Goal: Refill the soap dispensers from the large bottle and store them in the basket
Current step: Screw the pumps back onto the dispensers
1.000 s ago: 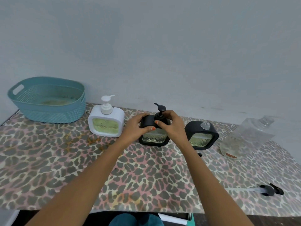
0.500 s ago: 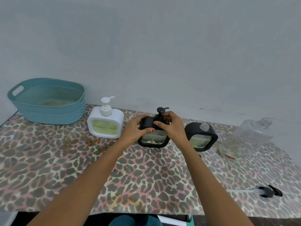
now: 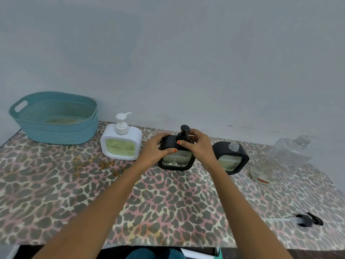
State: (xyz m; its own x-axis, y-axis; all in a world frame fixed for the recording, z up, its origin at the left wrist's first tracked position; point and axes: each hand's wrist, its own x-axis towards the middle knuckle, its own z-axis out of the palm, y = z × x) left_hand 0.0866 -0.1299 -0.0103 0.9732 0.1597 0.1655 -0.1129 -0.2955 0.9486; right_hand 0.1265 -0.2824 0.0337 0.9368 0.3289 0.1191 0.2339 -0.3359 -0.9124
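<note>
Both forearms reach forward from the bottom of the view and meet at the black dispenser (image 3: 176, 160), which stands upright on the leopard-print counter (image 3: 168, 206), about midway along its back edge. The left hand (image 3: 154, 151) wraps the dispenser's upper left corner, fingers curled over the top and thumb laid across the front. The right hand (image 3: 198, 146) comes in from the other side, wrist bent, thumb and fingers pinching the base of the pump (image 3: 184, 128), whose head stands above them. A white dispenser (image 3: 121, 144) with its pump on stands just left. A second black dispenser (image 3: 232, 158), its neck uncapped, stands just right. Beyond that the large bottle (image 3: 281, 159) lies on its side. A loose pump (image 3: 307, 221) lies near the front right. The teal basket (image 3: 54, 135) sits at the far left.
</note>
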